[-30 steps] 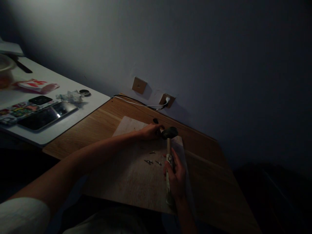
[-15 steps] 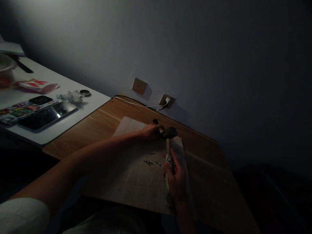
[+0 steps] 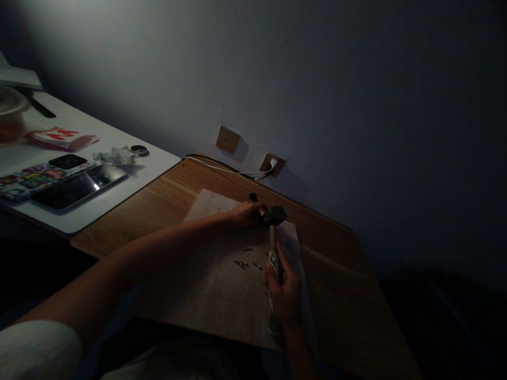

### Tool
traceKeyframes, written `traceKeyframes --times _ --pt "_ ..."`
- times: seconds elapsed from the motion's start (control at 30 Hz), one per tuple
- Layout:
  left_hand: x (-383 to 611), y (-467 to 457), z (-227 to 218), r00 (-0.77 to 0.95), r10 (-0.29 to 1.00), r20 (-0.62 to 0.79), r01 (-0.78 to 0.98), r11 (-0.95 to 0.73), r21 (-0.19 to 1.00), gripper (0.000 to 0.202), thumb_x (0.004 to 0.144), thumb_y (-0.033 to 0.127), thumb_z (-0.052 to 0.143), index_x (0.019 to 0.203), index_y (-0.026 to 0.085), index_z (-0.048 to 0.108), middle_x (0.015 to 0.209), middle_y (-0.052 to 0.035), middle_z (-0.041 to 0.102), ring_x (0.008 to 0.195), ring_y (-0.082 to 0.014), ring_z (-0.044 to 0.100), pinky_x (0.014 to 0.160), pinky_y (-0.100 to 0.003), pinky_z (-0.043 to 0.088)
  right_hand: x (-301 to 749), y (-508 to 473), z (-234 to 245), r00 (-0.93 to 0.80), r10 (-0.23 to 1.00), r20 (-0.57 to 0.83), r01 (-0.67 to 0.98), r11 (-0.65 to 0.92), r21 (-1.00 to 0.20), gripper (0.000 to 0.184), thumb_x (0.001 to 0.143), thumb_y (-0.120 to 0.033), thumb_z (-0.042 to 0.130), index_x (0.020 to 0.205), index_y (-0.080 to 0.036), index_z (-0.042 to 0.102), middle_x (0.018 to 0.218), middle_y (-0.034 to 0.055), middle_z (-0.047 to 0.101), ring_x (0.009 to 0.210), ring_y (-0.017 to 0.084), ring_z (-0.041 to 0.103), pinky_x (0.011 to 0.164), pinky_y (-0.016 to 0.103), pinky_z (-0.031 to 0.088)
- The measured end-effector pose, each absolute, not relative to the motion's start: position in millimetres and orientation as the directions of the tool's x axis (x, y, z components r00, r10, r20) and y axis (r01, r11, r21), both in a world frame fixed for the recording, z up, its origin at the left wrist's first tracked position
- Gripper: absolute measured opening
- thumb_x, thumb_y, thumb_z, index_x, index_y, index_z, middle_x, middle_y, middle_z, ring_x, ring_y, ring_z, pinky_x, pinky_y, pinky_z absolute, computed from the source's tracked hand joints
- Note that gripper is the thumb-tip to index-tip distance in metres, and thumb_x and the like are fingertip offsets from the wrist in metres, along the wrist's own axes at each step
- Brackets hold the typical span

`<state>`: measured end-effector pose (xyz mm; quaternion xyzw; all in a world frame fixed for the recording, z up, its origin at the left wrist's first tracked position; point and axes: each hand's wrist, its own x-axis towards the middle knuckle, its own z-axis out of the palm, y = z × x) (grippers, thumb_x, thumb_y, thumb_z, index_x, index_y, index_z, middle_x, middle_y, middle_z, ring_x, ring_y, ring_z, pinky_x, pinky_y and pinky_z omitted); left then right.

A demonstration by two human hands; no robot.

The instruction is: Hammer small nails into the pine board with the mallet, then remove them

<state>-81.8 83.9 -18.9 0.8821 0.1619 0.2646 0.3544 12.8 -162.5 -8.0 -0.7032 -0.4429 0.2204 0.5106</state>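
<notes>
My right hand (image 3: pixel 282 293) is wrapped round the wooden handle of a hammer (image 3: pixel 273 232), whose dark head hangs just above the far edge of a pale wooden board (image 3: pixel 216 287). My left hand (image 3: pixel 244 214) rests on the board right beside the hammer head, its fingers pinched together on something too small to make out in the dim light. A few small nails (image 3: pixel 247 258) lie loose on the board between my hands.
The board lies on a brown wooden table (image 3: pixel 348 311) against a wall with two socket plates (image 3: pixel 227 139) and a white plugged-in cable (image 3: pixel 225 169). To the left, a white table (image 3: pixel 103 198) carries a tablet (image 3: pixel 75 189), a phone, a patterned case and wrappers.
The hammer head has shifted slightly left and down toward my left hand. My right hand has slid a little nearer along the handle. My left hand stays put.
</notes>
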Motion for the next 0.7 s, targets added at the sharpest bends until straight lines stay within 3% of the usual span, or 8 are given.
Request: traceKeyframes --times 0.17,0.3,0.4,0.5,0.6,0.7 --pt "-79.7 84.8 -21.4 0.809 0.457 0.368 0.073 -0.701 0.710 0.047 0.076 0.007 0.072 0.121 0.014 0.062 0.093 -0.0039 0.076 0.082 -0.0165 0.073 0.073 -0.023 0.051 15.6 -161.7 -11.8 0.515 0.841 0.165 0.408 -0.071 -0.910 0.068 0.088 -0.041 0.069 0.152 -0.021 0.057 0.090 0.0041 0.073 0.057 0.013 0.054 0.051 0.026 0.048" --pt "-86.2 86.1 -8.4 0.829 0.460 0.318 0.125 -0.706 0.697 0.050 0.076 0.007 0.071 0.124 0.014 0.061 0.092 -0.0033 0.076 0.081 -0.0159 0.071 0.072 -0.022 0.050 14.9 -162.6 -11.8 0.510 0.849 0.139 0.384 -0.079 -0.920 0.067 0.089 -0.042 0.068 0.150 -0.017 0.058 0.079 0.0010 0.070 0.055 0.013 0.053 0.051 0.026 0.047" --pt "-100.8 80.0 10.5 0.857 0.432 0.280 0.169 -0.751 0.638 0.040 0.078 0.011 0.072 0.117 0.014 0.064 0.089 -0.0035 0.075 0.076 -0.0152 0.069 0.068 -0.022 0.047 13.0 -165.1 -9.6 0.528 0.841 0.120 0.334 -0.075 -0.940 0.069 0.092 -0.044 0.066 0.155 -0.020 0.051 0.097 0.0052 0.074 0.054 0.011 0.052 0.049 0.026 0.046" --pt "-117.0 60.7 26.5 0.937 0.299 0.182 0.152 -0.817 0.557 0.021 0.076 0.016 0.076 0.095 0.018 0.069 0.080 -0.0014 0.072 0.066 -0.0143 0.063 0.061 -0.023 0.043 12.5 -166.7 -7.3 0.560 0.820 0.118 0.292 -0.063 -0.954 0.074 0.092 -0.046 0.066 0.159 -0.024 0.042 0.116 0.0090 0.073 0.054 0.010 0.052 0.048 0.026 0.046" --pt "-125.4 35.0 33.1 0.976 0.200 0.090 0.132 -0.861 0.491 0.017 0.070 0.016 0.080 0.082 0.021 0.069 0.072 0.0003 0.067 0.061 -0.0152 0.057 0.059 -0.026 0.041 13.0 -165.5 -3.3 0.571 0.816 0.096 0.279 -0.083 -0.957 0.076 0.091 -0.048 0.068 0.159 -0.025 0.043 0.104 0.0043 0.070 0.054 0.010 0.051 0.047 0.025 0.045" --pt "-125.8 19.5 33.4 0.986 0.112 0.123 0.041 -0.880 0.473 0.022 0.067 0.008 0.079 0.079 0.023 0.068 0.072 0.0008 0.067 0.059 -0.0151 0.054 0.057 -0.027 0.039 14.0 -164.9 5.1 0.540 0.841 -0.006 0.212 -0.143 -0.967 0.075 0.091 -0.053 0.067 0.157 -0.023 0.046 0.073 -0.0048 0.057 0.049 0.011 0.045 0.041 0.022 0.039"
